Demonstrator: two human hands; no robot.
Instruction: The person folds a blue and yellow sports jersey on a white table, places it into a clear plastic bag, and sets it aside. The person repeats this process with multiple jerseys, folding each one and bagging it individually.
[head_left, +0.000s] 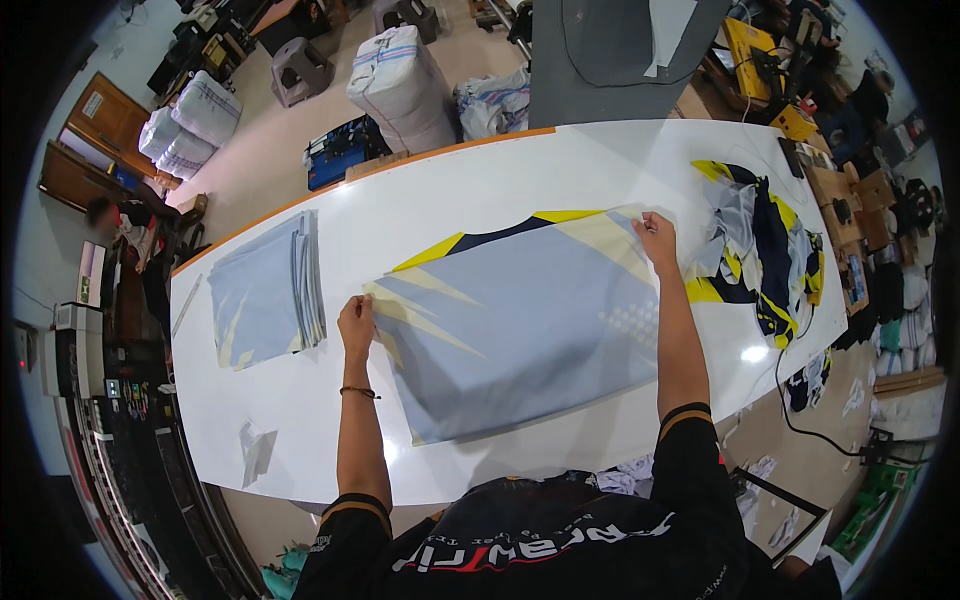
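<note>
A large pale blue fabric panel (510, 322) with faded yellow streaks spreads across the white table in front of me. My left hand (356, 326) pinches its left edge near the upper corner. At the upper right corner, my right hand (658, 238) grips the same panel between thumb and fingers. Beneath its far edge shows a navy and yellow fabric piece (495, 238), mostly covered. To the left sits a folded stack of similar pale blue fabric (259, 292). Crumpled navy, yellow and grey fabric pieces (765, 247) lie in a heap on the right.
The white table (480, 172) has a curved far edge with orange trim. A small clear plastic scrap (255, 450) lies at its near left. Beyond stand a wrapped white bale (401, 90) and a grey stool (301, 71). A black cable (806, 431) hangs off the right edge. A person (139, 232) sits far left.
</note>
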